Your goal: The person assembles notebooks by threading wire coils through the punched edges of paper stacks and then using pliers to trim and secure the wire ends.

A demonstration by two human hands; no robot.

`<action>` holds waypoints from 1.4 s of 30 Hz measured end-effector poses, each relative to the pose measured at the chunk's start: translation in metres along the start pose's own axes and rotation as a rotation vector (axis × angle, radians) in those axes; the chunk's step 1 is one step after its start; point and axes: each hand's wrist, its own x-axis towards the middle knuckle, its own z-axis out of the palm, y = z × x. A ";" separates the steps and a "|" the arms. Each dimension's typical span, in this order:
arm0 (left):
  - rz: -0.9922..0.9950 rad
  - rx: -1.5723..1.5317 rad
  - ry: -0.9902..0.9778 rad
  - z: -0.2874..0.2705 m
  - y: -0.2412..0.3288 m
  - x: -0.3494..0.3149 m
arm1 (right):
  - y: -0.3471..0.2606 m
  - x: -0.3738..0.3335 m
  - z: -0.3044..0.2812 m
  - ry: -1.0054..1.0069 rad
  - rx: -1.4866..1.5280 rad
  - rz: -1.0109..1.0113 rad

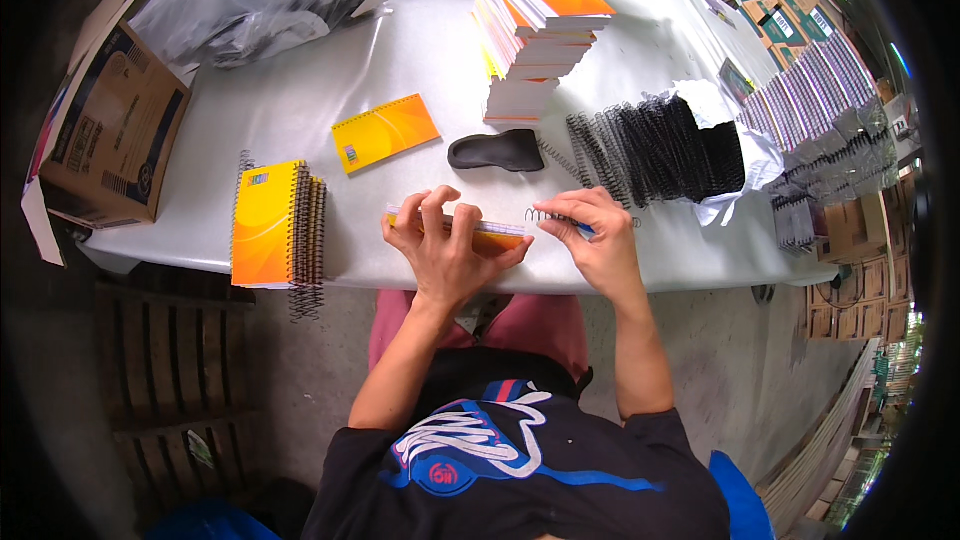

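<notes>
My left hand [446, 252] grips an orange-covered notebook [490, 228] near the table's front edge, its fingers over the top and the thumb along the near side. To its right, my right hand [603, 240] pinches a dark spiral binding coil [538, 214]. The coil's free end points at the notebook's right end; whether it has entered the holes I cannot tell. Something small and blue [585, 230] shows at the right fingers. Just beyond the hands lies a black shoe-sole-shaped piece [497, 151]. A loose yellow-orange notebook [386, 133] lies flat behind my left hand.
Spiral-bound notebooks [268, 225] are stacked at left. A tall pile of unbound notebooks [535, 40] stands at the back. Many black coils [670, 150] lie on white wrapping at right. A cardboard box [115, 120] and grey plastic bag [265, 0] stand at the far left.
</notes>
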 end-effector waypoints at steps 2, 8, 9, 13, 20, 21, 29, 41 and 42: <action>-0.001 0.016 -0.021 0.000 -0.001 -0.002 | 0.001 0.000 0.002 0.007 -0.011 -0.022; -0.039 0.021 -0.086 0.001 -0.002 -0.003 | 0.004 0.000 0.010 -0.030 0.156 -0.005; -0.051 0.029 -0.098 0.002 -0.002 -0.004 | 0.006 0.001 0.009 -0.052 0.177 0.001; -0.070 0.030 -0.117 0.003 -0.002 -0.003 | 0.010 0.005 0.002 -0.156 0.215 -0.069; 0.035 -0.032 -0.137 -0.012 -0.004 -0.001 | -0.006 0.004 -0.018 -0.510 0.459 0.424; 0.063 -0.041 -0.145 -0.014 -0.009 -0.004 | -0.009 -0.001 -0.017 -0.477 0.462 0.360; 0.040 -0.150 -0.253 -0.017 -0.011 -0.006 | -0.005 -0.001 -0.017 -0.522 0.147 0.120; 0.047 -0.277 -0.238 -0.015 -0.018 0.014 | 0.073 0.078 0.051 -0.256 -0.635 -0.448; 0.044 -0.279 -0.256 -0.016 -0.018 0.013 | 0.080 0.079 0.051 -0.235 -0.646 -0.479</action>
